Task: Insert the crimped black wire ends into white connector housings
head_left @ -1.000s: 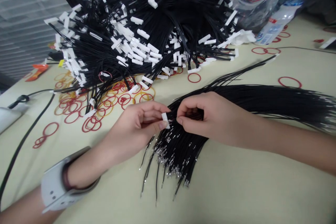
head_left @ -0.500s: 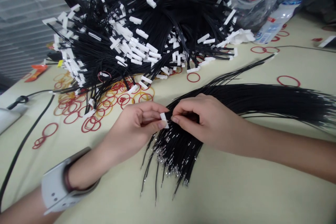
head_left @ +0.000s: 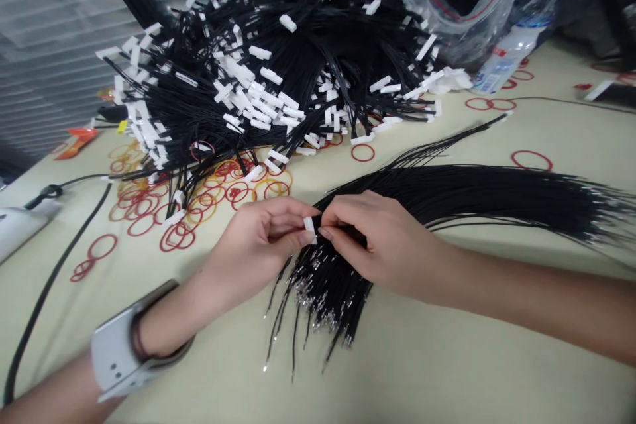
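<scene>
Between the thumb and fingers of my left hand point(head_left: 263, 235) is a small white connector housing point(head_left: 311, 228). My right hand point(head_left: 375, 235) is pinched close beside it, with the fingertips on a black wire; the wire's tip is too small to make out. Below and behind both hands lies a thick bundle of black wires point(head_left: 472, 195). Its near ends fan out with bare metal terminals point(head_left: 318, 298), and more terminals show at the right end. A few wires run off the top of the bundle to a small white end.
A large heap of black cables with white connectors point(head_left: 263, 106) covers the back. Red and yellow rubber bands point(head_left: 149, 205) lie scattered before it. At the back right are a zip bag point(head_left: 447, 20) and a plastic bottle point(head_left: 511, 56). A black cord point(head_left: 59, 278) runs along the left.
The view has shifted slightly. My right hand has come a little closer to the white connector housing, which stays in my left hand.
</scene>
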A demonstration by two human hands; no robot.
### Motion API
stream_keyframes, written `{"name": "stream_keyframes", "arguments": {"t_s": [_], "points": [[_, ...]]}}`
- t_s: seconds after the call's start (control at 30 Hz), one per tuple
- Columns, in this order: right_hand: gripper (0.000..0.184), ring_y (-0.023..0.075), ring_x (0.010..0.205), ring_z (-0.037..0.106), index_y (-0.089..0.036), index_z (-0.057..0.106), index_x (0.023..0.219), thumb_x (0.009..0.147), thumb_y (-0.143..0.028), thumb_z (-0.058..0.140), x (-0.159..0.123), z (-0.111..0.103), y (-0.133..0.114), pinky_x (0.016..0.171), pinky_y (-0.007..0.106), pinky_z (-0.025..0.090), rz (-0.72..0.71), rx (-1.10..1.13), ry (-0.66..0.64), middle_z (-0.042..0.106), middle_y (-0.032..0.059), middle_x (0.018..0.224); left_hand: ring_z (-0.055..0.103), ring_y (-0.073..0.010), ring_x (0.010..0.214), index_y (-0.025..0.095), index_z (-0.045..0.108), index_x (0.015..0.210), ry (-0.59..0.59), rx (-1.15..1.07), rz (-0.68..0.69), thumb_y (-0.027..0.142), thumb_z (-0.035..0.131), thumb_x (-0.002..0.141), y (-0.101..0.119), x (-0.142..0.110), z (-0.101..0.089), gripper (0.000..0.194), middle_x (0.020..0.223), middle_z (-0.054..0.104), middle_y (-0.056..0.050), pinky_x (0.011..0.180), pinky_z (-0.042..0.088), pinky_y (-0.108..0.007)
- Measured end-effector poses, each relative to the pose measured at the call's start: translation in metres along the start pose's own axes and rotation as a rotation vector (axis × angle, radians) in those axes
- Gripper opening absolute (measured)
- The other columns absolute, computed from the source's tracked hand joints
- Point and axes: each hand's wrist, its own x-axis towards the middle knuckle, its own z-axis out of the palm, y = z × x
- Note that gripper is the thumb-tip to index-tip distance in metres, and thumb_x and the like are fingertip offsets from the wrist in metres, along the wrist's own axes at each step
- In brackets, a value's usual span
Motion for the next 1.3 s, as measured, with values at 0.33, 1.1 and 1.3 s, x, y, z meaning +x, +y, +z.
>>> {"name": "stream_keyframes", "arguments": {"t_s": [0.33,1.1,1.3], "points": [[0.024,0.0086,0.064,0.053,-0.018,0.042,0.109,0.085,-0.015,0.046,-0.001,-0.007,0.0,0.061,0.021,0.038,0.145,0.311,0.001,0.06,-0.0034,0.073,0.066,-0.0123,0.075,0.018,0.059,0.088,0.014,0.02,-0.006,0.014,0.061,0.078,0.003,0.001,-0.005,0.011,0.08,0.071,-0.001,0.067,0.05,-0.019],[0.01,0.0063,0.062,0.055,-0.015,0.055,0.093,0.084,-0.016,0.053,0.003,-0.006,0.003,0.059,0.018,0.039,0.049,0.19,0.059,0.063,-0.0038,0.072,0.061,-0.01,0.073,0.018,0.058,0.087,-0.035,-0.099,0.069,0.01,0.059,0.078,-0.003,0.003,0.002,0.012,0.078,0.067,0.001,0.068,0.046,-0.02],[0.013,0.0139,0.07,0.051,-0.013,0.061,0.079,0.086,-0.017,0.051,0.001,-0.021,0.007,0.067,0.027,0.038,-0.159,-0.275,0.151,0.061,0.0037,0.075,0.058,-0.0104,0.073,0.016,0.057,0.086,-0.004,-0.093,0.039,0.009,0.059,0.077,-0.003,0.006,-0.005,0.011,0.074,0.062,0.002,0.067,0.044,-0.021]]}}
